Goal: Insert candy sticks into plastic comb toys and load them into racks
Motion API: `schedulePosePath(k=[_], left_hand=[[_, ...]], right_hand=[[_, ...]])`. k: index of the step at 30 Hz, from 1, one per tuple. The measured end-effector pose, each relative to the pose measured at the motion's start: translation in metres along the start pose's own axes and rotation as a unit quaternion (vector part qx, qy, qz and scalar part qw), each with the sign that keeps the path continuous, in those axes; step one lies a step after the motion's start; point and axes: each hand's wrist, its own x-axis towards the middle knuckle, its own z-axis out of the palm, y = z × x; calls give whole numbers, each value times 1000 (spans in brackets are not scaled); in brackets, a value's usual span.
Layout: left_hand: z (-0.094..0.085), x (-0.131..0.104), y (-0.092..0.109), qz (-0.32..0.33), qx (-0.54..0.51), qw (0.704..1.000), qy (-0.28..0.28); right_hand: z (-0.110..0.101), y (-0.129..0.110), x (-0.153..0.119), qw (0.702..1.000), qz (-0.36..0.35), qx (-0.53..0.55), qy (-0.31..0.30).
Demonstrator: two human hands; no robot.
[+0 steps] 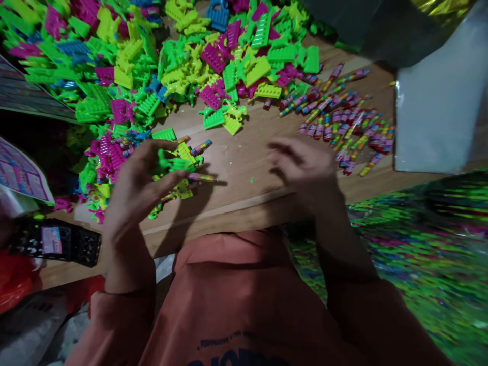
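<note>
My left hand (139,178) holds a bright green plastic toy piece (171,161) between the thumb and bent fingers. Its shape is partly covered by the fingers. Just beyond and below it lie yellow plastic pieces and small wrapped candy tubes (201,147), one tube sticking out near the thumb tip. To the right, my right hand (303,160) hovers over the wooden table, slightly blurred, fingers loosely bent and apart with nothing visible in them. A pile of candy tubes in pink, yellow and blue wrapping (346,122) lies just beyond that hand.
A big heap of green, yellow, pink and blue plastic toys (175,66) covers the far side of the wooden table (236,173). A stack of clear plastic bags (434,112) lies at right. Black plastic trays (57,241) sit at left. Many colourful tubes (427,254) fill the lower right.
</note>
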Motion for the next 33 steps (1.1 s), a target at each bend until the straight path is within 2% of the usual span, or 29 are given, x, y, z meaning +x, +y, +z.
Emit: schedulePosePath(k=[2, 3, 5, 7, 9, 11, 13, 15, 18, 20, 23, 25, 27, 30, 33], left_hand=[[-28, 3, 1, 33, 145, 985, 94], [-33, 6, 2, 42, 182, 974, 132], [-26, 16, 6, 37, 201, 967, 151], [-4, 32, 14, -9, 227, 969, 99], [16, 50, 22, -41, 289, 954, 65], [24, 65, 29, -53, 338, 937, 67], [17, 78, 29, -73, 357, 928, 72], [3, 88, 24, -103, 362, 922, 90], [-8, 102, 9, -85, 346, 919, 167], [5, 110, 1, -34, 310, 935, 167], [47, 120, -8, 9, 270, 961, 51], [76, 125, -12, 8, 284, 959, 14], [95, 128, -16, 14, 296, 955, 9], [100, 124, -19, 22, 245, 969, 16], [92, 113, -18, 11, 116, 993, 6]], right_hand=[[-17, 19, 7, 990, 81, -97, 63], [-23, 28, 11, 979, 119, -150, 67], [-25, 41, 16, 954, 184, -232, 36], [-21, 46, 18, 939, 220, -265, -3], [-13, 45, 17, 938, 218, -266, -31], [-8, 45, 13, 944, 195, -260, -53], [-6, 47, 7, 953, 164, -248, -63], [-6, 51, 3, 964, 133, -224, -61], [-6, 58, -2, 976, 105, -184, -50], [-2, 60, -3, 980, 96, -171, -38], [7, 62, -4, 985, 77, -155, -16], [12, 63, -4, 987, 68, -149, -8], [16, 63, -5, 987, 63, -145, -5], [19, 59, -6, 992, 56, -116, 0], [26, 46, -3, 996, 75, -38, -1]])
